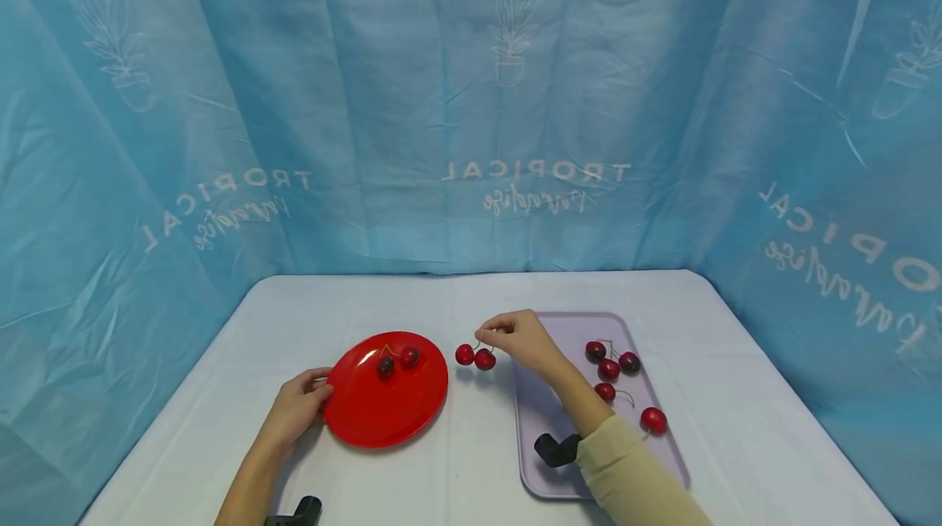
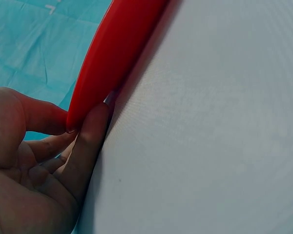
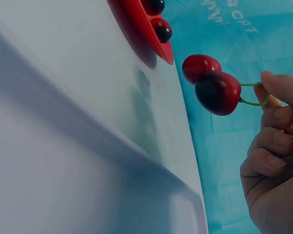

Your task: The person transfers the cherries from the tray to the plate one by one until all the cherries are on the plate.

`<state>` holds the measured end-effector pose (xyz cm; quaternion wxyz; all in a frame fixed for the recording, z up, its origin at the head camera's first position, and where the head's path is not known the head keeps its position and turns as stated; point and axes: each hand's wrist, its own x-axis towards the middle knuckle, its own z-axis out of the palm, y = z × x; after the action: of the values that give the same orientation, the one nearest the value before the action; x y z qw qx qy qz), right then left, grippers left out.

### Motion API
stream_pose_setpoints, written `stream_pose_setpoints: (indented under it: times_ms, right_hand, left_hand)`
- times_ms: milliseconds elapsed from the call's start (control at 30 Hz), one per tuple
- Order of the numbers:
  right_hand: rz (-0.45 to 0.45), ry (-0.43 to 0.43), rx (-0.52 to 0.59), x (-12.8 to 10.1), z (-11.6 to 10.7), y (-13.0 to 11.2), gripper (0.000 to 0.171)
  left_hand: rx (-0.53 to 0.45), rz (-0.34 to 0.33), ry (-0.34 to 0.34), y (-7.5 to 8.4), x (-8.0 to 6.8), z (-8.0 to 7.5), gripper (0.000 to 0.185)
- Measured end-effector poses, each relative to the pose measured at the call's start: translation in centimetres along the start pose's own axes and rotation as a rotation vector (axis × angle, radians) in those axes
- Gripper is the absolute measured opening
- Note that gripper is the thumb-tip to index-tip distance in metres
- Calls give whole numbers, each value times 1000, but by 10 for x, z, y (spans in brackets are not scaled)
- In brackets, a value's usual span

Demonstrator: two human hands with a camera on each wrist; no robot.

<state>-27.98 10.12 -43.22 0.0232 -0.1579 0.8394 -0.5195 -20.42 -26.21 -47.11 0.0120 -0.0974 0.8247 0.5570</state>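
Observation:
My right hand (image 1: 515, 336) pinches the green stem of a pair of red cherries (image 1: 474, 357), which hangs just above the table between the red plate and the lilac tray. In the right wrist view the pair of cherries (image 3: 212, 84) dangles from my thumb and forefinger (image 3: 276, 95). My left hand (image 1: 300, 405) grips the left rim of the red plate (image 1: 383, 415), thumb on top and a finger under the plate rim (image 2: 112, 53). Two dark cherries (image 1: 397, 361) lie on the plate. The lilac tray (image 1: 545, 428) holds several more cherries (image 1: 609, 368).
A white cloth covers the table (image 1: 736, 379), with rounded far corners. A blue printed backdrop (image 1: 515, 101) closes off the back and both sides. Black wrist-camera mounts (image 1: 555, 449) show by both forearms.

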Motion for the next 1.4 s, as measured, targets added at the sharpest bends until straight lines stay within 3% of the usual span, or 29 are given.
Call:
stream_pose_setpoints:
  times_ms: [967, 1400]
  right_hand:
    - [-18, -29, 30, -2, 19, 1, 24]
    - [-16, -45, 66, 3, 27, -1, 24]
  left_hand:
    - [-11, 7, 5, -4, -5, 4, 42]
    - [2, 25, -9, 0, -2, -3, 44]
